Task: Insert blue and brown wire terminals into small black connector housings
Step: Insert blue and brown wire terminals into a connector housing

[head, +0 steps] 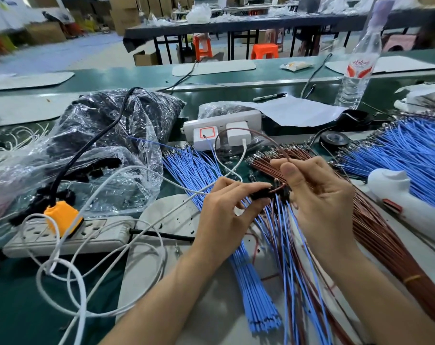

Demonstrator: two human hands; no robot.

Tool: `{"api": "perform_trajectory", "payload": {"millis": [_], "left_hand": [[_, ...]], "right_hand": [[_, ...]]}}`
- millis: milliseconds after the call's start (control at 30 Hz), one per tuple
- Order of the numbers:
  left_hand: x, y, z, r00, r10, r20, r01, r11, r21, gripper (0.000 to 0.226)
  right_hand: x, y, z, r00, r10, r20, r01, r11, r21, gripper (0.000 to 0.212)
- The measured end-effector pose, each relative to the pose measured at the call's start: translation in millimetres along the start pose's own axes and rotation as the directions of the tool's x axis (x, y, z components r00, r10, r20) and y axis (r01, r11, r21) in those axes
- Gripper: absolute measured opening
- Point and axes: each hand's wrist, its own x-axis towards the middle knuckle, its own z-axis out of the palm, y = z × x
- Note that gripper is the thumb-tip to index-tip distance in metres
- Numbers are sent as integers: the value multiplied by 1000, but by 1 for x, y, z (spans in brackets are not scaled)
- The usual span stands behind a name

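- Head view: my left hand (226,210) pinches a small black connector housing (260,194) between thumb and curled fingers, just above the green bench (17,307).
- My right hand (318,195) pinches a brown wire (278,188) close to its terminal end. The rest of the wire loops up and back over the white charger (237,133).
- The wire's tip is right at the housing's mouth, in the narrow gap between my two hands. I cannot tell whether the terminal is already seated or only lined up.
- I judge this to be the brown-wire insertion for this housing. I cannot make out whether it already has a blue wire in it.
- Under my hands lies a mixed spread of blue and brown wires (293,257), with black housings at its top end near my fingers. These look like finished pairs, so a fair batch seems done.
- Plenty is left. A loose blue wire bundle (249,282) lies beneath my left wrist, and a thick brown wire bundle (376,232) lies beside my right hand. A larger blue heap (410,158) sits far right.
- The clear plastic bag of black parts (116,125), off to my left, seems to hold the spare housings.
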Motion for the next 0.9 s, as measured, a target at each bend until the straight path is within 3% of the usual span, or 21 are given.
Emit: {"api": "perform_trajectory", "payload": {"millis": [567,733,900], "left_hand": [[-1,-2,-1,1000,2,-11,-1,1000,30,26],[0,-1,-1,996,82,-31,-81,996,23,23],[1,1,-3,998,14,-61,-18,997,-73,26]], "right_hand": [[-4,-2,-1,988,-155,17,156,977,-148,12],[-8,1,2,992,-92,90,109,972,-210,10],[-9,-1,5,990,-30,139,56,980,-191,10]]}}
